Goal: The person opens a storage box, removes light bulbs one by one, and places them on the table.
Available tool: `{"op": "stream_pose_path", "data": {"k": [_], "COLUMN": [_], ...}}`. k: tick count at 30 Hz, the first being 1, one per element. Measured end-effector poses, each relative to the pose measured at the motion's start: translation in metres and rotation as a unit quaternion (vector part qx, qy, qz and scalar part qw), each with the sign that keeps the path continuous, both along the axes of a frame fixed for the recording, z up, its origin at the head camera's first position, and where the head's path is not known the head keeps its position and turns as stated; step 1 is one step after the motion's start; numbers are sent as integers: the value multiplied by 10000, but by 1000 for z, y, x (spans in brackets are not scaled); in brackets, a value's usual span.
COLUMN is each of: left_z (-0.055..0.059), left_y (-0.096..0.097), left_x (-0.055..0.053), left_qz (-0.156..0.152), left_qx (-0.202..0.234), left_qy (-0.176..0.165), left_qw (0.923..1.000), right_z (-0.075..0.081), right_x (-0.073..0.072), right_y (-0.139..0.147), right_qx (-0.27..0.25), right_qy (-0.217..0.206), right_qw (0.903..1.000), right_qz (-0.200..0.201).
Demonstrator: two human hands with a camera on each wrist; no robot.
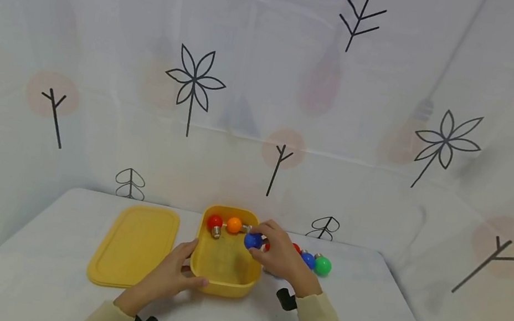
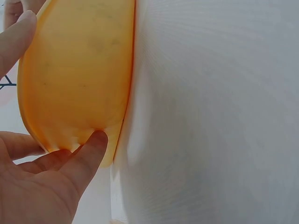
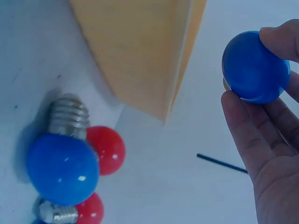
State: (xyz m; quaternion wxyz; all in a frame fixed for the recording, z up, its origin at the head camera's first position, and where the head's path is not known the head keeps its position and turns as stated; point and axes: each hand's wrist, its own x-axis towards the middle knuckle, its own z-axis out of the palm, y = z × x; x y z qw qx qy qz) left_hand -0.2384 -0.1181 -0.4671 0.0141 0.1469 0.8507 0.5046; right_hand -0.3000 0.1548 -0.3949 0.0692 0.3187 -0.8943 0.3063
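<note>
My right hand (image 1: 284, 255) pinches a blue light bulb (image 1: 252, 240) by its round globe, over the right side of a yellow container (image 1: 221, 288). In the right wrist view the thumb and fingertips press the blue globe from opposite sides, and its metal base is mostly hidden. At the container's front left corner my left hand (image 1: 170, 276) holds the wall, thumb at the front and fingers along the left side. The left wrist view shows fingertips against the yellow wall (image 2: 79, 84). Inside, at the far end, lie a red bulb (image 1: 214, 222) and an orange bulb (image 1: 234, 225).
Right of the container lie several more bulbs, among them a green one (image 1: 322, 266), a blue one (image 3: 63, 170) and a red one (image 3: 107, 150). A flat yellow lid (image 1: 134, 248) rests on the white table to the left. Behind hangs a patterned white cloth (image 1: 256, 99).
</note>
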Motion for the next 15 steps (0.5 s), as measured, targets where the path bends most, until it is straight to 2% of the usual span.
{"op": "stream_pose_path", "data": {"k": [15], "left_z": [1], "left_y": [0], "left_x": [0], "left_qz": [73], "left_qx": [-77], "left_qy": [-57], "left_qw": [9999], "right_z": [-16], "right_x": [7], "right_y": [34], "right_qx": [-376], "right_qy": [616], "right_qw": [9971], "right_qz": [-253]}}
